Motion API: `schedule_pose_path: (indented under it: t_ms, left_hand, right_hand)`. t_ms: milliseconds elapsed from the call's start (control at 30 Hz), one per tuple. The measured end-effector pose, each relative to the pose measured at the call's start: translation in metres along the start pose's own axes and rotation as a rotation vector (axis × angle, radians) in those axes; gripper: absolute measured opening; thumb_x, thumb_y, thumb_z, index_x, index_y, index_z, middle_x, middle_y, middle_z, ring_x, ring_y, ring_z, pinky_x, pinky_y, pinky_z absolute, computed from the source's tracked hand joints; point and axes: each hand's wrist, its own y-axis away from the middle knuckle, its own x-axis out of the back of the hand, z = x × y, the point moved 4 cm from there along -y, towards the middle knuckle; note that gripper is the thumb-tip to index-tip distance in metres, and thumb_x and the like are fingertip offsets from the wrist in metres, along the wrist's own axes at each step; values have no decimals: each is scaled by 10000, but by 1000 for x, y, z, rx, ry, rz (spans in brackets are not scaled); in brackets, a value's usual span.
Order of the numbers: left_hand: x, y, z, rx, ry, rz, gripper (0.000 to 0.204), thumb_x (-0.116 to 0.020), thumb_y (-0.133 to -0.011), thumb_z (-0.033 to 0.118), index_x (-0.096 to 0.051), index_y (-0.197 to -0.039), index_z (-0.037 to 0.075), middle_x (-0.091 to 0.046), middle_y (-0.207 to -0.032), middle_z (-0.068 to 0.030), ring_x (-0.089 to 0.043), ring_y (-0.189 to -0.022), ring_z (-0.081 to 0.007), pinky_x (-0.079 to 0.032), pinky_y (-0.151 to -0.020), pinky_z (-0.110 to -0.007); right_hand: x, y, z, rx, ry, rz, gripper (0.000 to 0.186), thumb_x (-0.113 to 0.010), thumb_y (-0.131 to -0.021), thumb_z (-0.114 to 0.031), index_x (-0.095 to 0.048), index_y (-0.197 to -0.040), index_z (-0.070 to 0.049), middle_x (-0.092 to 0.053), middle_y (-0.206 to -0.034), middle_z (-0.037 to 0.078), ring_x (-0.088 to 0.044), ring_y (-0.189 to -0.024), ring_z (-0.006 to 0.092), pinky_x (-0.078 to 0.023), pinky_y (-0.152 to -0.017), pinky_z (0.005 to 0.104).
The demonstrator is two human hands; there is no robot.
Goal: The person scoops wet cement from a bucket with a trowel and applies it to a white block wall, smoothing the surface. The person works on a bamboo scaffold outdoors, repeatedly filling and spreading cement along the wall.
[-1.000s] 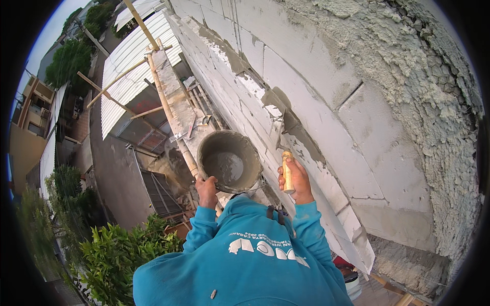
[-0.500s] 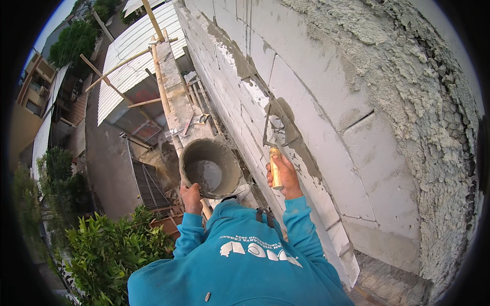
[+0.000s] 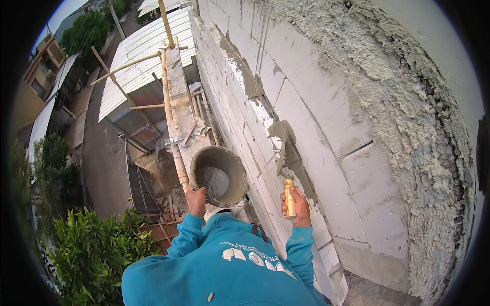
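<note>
My left hand (image 3: 197,200) is closed on the rim of a dark, mortar-crusted bucket (image 3: 218,176), which has a wet, grey interior. In my right hand (image 3: 297,209) is the pale yellow handle (image 3: 289,197) of a trowel, fingers wrapped round it. The trowel's grey blade (image 3: 286,159) lies at a band of wet mortar (image 3: 289,133) along a raised course of white blocks (image 3: 250,117); whether it touches is hard to tell. Both arms are in blue sleeves.
A narrow scaffold plank (image 3: 179,107) with bamboo poles (image 3: 169,127) and loose tools (image 3: 186,136) runs along the wall at a height. Below are a corrugated white roof (image 3: 135,61), a street (image 3: 107,173) and trees (image 3: 81,245). Rough render (image 3: 418,132) covers the wall at right.
The trowel has shifted slightly toward me along the mortar band. The view has swung a little. Both hands keep their grips on the bucket and handle.
</note>
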Motion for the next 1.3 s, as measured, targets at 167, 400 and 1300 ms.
schedule_pose_path:
  t_ms: [167,400,1300]
  left_hand:
    - [-5,2,4,-20,-28,-16,566,-590,-727,-58,-550,-1290,-32,-631,-926,-56,-572,-762,-142,-469,-655,-280]
    - [-9,17,9,-17,-59,-55,526,-575,-725,-76,-548,-1238,35,-560,-824,-31,-559,-673,-143,-464,-526,-292]
    - [-13,97,30,-194,53,-158,632,-526,-764,-57,-491,-1395,-49,-657,-1165,-112,-618,-1013,-165,-489,-894,-269]
  right_hand:
    - [-6,10,12,14,-19,3,330,-577,-992,-305,-497,-1228,-88,-568,-789,63,-564,-490,134,-480,-391,285]
    - [-2,14,24,51,-63,7,321,-570,-993,-301,-498,-1221,-87,-573,-791,64,-567,-491,137,-478,-390,286]
    - [-75,38,14,586,2098,-48,565,-678,-848,-122,-518,-1390,-105,-585,-996,123,-650,-914,307,-536,-731,436]
